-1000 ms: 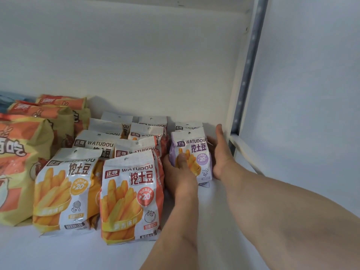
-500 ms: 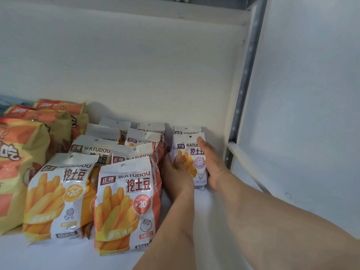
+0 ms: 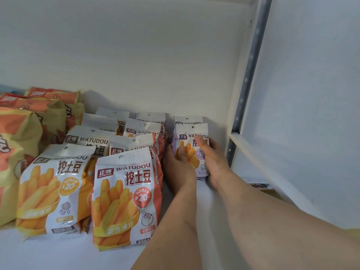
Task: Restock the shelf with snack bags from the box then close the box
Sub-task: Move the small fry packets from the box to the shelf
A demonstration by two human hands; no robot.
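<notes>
2 hands [image 3: 180,166] [image 3: 211,159] hold the purple snack bag [image 3: 191,141], their grip closed on its sides; it should be seated upright, squarely before the rear bag [image 3: 188,120].

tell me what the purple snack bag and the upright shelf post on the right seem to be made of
Purple snack bag: looks like thin glossy plastic film; it shows sheen, crinkles and a punched hang hole at the top, and both hands grip it.
Shelf post: probably painted metal; it is a grey, matte strip with a row of evenly spaced holes. The pictures cannot confirm this.
</notes>
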